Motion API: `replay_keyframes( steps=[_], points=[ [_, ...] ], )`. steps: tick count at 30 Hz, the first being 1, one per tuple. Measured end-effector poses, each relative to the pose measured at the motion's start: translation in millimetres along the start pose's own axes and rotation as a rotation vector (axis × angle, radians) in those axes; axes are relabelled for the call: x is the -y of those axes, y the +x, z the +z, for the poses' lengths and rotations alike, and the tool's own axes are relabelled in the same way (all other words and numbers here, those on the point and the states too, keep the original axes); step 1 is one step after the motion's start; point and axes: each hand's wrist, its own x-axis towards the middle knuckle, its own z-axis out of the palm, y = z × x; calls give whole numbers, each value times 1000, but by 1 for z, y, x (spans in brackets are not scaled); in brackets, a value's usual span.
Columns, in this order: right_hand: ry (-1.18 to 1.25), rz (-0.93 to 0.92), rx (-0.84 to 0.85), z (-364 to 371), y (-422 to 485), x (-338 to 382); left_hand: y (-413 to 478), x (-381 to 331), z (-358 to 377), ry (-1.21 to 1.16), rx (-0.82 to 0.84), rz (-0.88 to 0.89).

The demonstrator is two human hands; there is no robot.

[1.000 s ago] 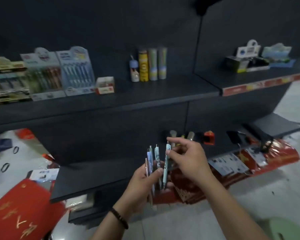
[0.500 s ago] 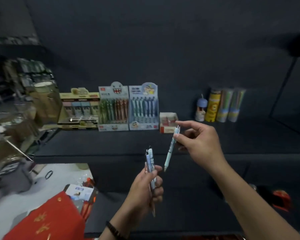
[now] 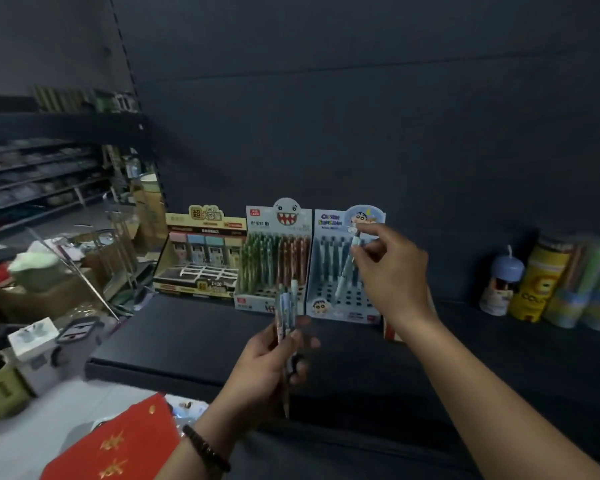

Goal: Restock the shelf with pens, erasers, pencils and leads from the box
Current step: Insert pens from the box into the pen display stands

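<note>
pen (image 3: 345, 271) to place is the pale blue one. the thumb and fingers (image 3: 371, 232) of your right hand (image 3: 392, 271) pinch it near its top end. it hangs tip-down and tilted over the blue cartoon display box (image 3: 343, 311) on the shelf (image 3: 187, 341). its tip sits above that box's holed tray, and the view doesn't show it in a hole yet. your left hand (image 3: 271, 358) is curled around a bundle of pens (image 3: 286, 303), held upright in front of the shelf.

likely risks:
- you grip high on the pen, so the tip can swing, miss a hole and skate across the tray.
- if you push down off-centre, the light card box may tip back or slide into the shark-face display box (image 3: 274, 216) just beside it.
- pens standing in the back rows are near your knuckles and could be knocked askew.
- if the left fingers relax while you watch the right hand, a pen may slip out of the bundle.

counts:
- one pen is in the right hand.
- three tops show in the left bundle, and blur may hide another.
- three display boxes stand in a row: the yellow display box (image 3: 201, 258), the shark-face one and the blue cartoon one.
- further right are one small blue-capped bottle (image 3: 503, 285) and one yellow tube (image 3: 537, 285).
- beside those stand at least two paler tubes, too blurred to count surely.
</note>
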Motion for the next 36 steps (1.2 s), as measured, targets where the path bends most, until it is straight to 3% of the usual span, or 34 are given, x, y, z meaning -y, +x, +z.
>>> replay_keyframes(
  steps=[4,12,22,36],
  points=[
    [-72,-28,-40,40,18,-14,38,-11,-20,21,17,-14],
    [-243,38,-85,100,38,-21,100,-26,-63,36,241,-58],
    [-382,20,-76,123,45,-28,139,-13,-74,-89,324,-73],
    [-471,143,181,116,50,-29,134,-17,-79,-118,342,-75]
  ],
)
